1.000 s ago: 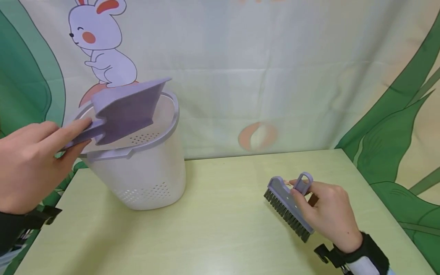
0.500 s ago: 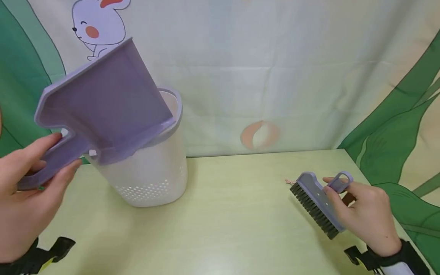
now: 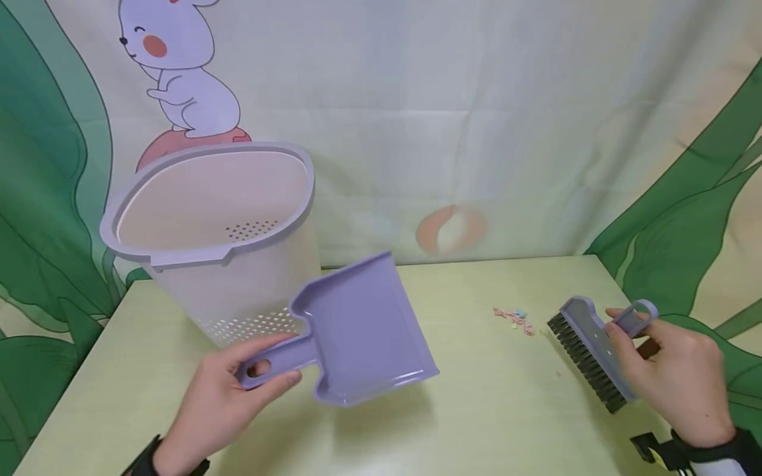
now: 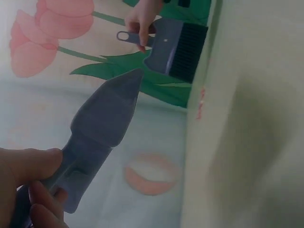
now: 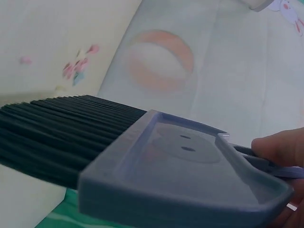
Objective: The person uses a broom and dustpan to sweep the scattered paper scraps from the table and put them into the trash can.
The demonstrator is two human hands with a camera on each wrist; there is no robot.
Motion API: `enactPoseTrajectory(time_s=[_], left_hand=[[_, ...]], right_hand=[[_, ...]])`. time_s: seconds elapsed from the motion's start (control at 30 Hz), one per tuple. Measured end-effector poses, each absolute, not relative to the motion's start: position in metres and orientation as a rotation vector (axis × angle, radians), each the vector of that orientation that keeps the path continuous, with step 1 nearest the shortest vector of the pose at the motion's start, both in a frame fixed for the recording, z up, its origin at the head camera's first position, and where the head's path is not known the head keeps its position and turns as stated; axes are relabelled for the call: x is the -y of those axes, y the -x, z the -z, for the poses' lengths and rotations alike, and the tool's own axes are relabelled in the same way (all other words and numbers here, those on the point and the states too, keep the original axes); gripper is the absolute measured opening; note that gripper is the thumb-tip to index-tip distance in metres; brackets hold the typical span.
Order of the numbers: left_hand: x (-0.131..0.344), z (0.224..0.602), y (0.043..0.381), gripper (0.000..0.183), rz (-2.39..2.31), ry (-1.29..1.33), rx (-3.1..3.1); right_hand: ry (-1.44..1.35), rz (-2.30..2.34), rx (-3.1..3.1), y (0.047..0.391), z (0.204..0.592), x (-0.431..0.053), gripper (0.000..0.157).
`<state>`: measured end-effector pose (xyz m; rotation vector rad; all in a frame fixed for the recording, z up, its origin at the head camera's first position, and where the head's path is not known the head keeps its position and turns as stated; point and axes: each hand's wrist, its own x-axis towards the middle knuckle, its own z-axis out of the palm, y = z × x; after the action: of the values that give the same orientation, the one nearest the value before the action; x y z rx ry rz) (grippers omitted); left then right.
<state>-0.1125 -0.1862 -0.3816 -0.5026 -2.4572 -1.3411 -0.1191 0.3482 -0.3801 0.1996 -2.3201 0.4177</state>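
A purple dustpan point(image 3: 369, 330) is held by its handle in my left hand point(image 3: 223, 396), above the middle of the table and in front of the bin. In the left wrist view the dustpan point(image 4: 102, 118) appears nearly edge-on. My right hand point(image 3: 684, 370) grips the handle of a purple hand brush point(image 3: 601, 350) with dark bristles, at the table's right side. The right wrist view shows the brush's bristles point(image 5: 61, 137) up close. Left of the brush lies a small pile of pink and blue scraps point(image 3: 514, 318), apart from the bristles.
A white bin point(image 3: 256, 284) with a purple rim and perforated sides stands at the table's back left. Behind the table point(image 3: 476, 423) hangs a printed curtain point(image 3: 381, 132) with a rabbit and green leaves. A few tiny specks lie near the brush.
My left hand has brought the dustpan from over the bin's opening rightward and down over the table. My right hand has shifted right with the brush, and the scraps have come into plain view.
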Motion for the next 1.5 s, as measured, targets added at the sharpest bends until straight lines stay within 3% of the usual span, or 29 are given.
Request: enactPoseTrajectory(time_s=[0.23, 0.47, 0.73, 1.07, 1.5], left_hand=[[0.171, 0.441, 0.125, 0.034, 1.485, 0.425, 2.666], [0.159, 0.471, 0.130, 0.029, 1.565, 0.404, 2.783], [0.156, 0.481, 0.132, 0.027, 1.576, 0.418, 2.818], [0.156, 0.485, 0.134, 0.031, 1.534, 0.446, 2.827], [0.155, 0.490, 0.134, 0.030, 1.497, 0.408, 2.856]], right_hand=[[-0.077, -0.313, 2.395, 0.112, 0.390, -0.360, 0.020], [-0.056, -0.313, 2.416, 0.099, 0.399, -0.350, 0.020], [-0.150, -0.400, 2.426, 0.093, 0.400, -0.317, 0.019], [-0.373, -0.524, 2.411, 0.106, 0.396, -0.244, 0.008], [-0.698, -0.722, 2.348, 0.105, 0.394, -0.159, 0.012]])
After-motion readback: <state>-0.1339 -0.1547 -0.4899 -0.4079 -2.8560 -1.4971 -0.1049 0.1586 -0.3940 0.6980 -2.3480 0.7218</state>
